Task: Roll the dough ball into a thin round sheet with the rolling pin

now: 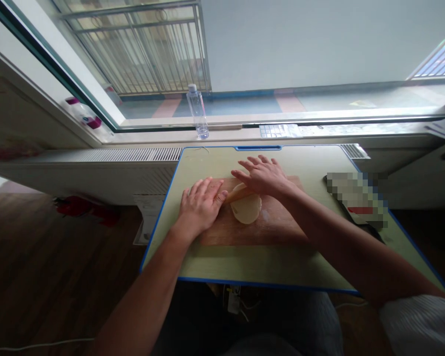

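Pale sleeve (422, 321), left hand (200, 205), right hand (263, 175), fingers outspread, unclenched, atop rolling pin (236, 194) across dough (246, 211), bottle label (92, 121) illegible

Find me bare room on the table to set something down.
Bare table shows between the board and the near edge, and between the board's far right corner and the blurred item. Crowded: the board, under dough, rolling pin, left hand and right hand. The right forearm spans the near right.

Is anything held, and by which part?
A rolling pin, not visibly gripped: left hand lies open over its left end, right hand over its right.
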`<state>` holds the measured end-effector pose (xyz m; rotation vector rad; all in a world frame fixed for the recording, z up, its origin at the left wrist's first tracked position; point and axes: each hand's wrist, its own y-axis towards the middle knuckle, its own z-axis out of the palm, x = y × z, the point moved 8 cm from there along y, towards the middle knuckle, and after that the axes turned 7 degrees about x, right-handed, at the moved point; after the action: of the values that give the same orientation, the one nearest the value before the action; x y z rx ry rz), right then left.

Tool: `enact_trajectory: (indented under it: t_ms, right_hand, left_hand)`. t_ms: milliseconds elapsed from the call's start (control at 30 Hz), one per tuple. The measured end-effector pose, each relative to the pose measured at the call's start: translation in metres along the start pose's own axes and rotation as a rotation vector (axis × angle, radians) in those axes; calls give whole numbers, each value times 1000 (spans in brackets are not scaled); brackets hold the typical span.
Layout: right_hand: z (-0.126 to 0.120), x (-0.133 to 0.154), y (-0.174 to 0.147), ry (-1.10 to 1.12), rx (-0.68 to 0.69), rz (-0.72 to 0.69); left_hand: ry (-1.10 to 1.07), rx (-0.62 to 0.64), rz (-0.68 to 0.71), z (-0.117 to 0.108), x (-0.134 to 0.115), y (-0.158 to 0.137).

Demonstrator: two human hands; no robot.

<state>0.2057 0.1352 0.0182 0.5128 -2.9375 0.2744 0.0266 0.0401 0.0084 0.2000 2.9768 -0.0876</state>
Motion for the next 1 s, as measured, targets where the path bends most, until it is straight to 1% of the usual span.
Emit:
enact_trajectory:
  t_ms: [100, 233, 333, 400, 500, 667, 767, 900, 1000]
  right_hand:
    - [-2, 1, 5, -6, 18, -6]
    - [-3, 5, 9, -50, 60, -47]
    - [-2, 8, 14, -77, 65, -90]
    - [-2, 5, 20, -42, 45, -68]
    - [-3, -3, 28, 50, -10, 20]
    - [-3, -6, 33, 112, -36, 56]
    - [-3, -5, 28, 114, -46, 68]
    - [-4, -4, 12, 105, -85, 75]
    - [-4, -3, -2, 99, -109, 81]
  left_hand:
    - [7, 41, -19, -2, 5, 8]
    - [-14, 111, -38, -1, 13, 22]
    - [-36, 154, -45, 0, 20, 34]
    - [-50, 184, -51, 2, 23, 42]
    - [-63, 231, -58, 5, 29, 54]
    - [-71, 297, -34, 8, 33, 66]
    - [-64, 274, -20, 8, 32, 63]
    - [-40, 152, 17, 0, 24, 48]
    - [-14, 90, 31, -4, 18, 38]
